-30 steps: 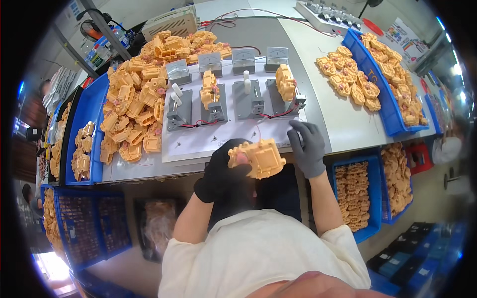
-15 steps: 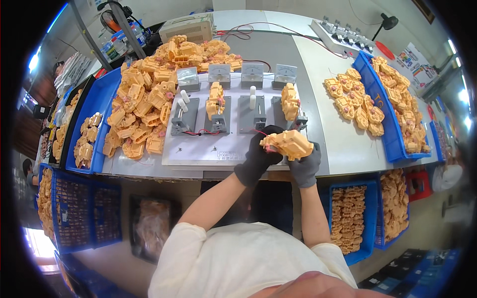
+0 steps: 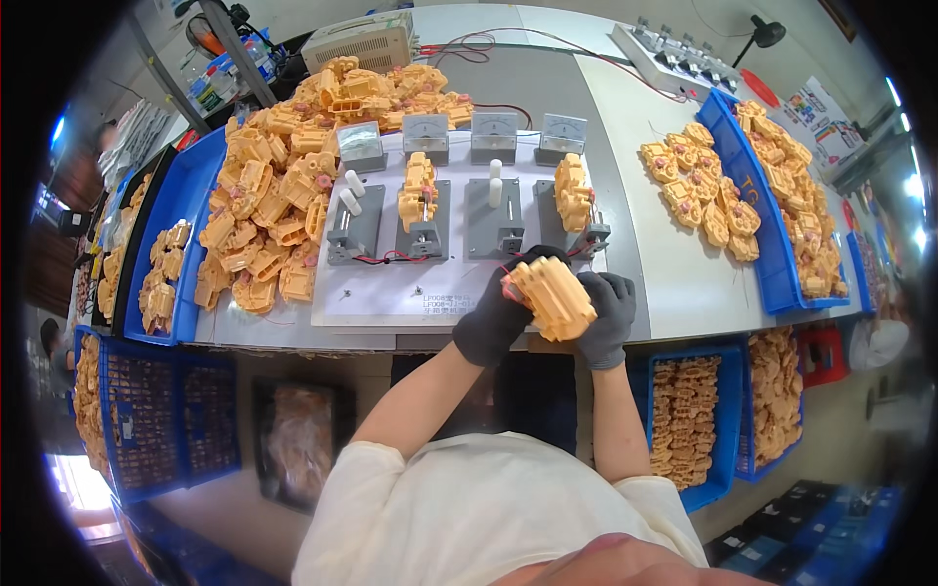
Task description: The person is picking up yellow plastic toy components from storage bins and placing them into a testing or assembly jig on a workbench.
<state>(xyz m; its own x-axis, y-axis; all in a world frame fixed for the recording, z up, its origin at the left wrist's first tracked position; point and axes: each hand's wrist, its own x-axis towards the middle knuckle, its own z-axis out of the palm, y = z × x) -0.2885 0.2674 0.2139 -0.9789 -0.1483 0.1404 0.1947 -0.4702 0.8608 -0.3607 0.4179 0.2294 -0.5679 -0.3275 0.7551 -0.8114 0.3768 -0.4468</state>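
Both my hands wear dark gloves and hold one light-orange plastic gear housing (image 3: 552,301) just in front of the test board (image 3: 381,293). My left hand (image 3: 489,317) is closed on its left end, near a small pink part. At its right side my right hand (image 3: 608,317) grips with bent fingers, some hidden behind it. On the board, similar housings sit in the second clamp fixture (image 3: 419,190) and the rightmost clamp fixture (image 3: 573,193). The leftmost fixture (image 3: 354,230) and the third fixture (image 3: 493,220) bear only white-tipped levers. Analog meters (image 3: 426,139) stand behind them.
A large heap of housings (image 3: 269,195) lies left of the board, beside a blue tray (image 3: 200,186). More housings (image 3: 702,186) and a full blue bin (image 3: 728,161) are at the right. A power supply (image 3: 360,41) stands behind; blue crates (image 3: 723,469) sit below the table.
The housing has turned in my hands, its right end swinging down toward me. My right hand has shifted slightly along its side. The fixtures hold the same housings.
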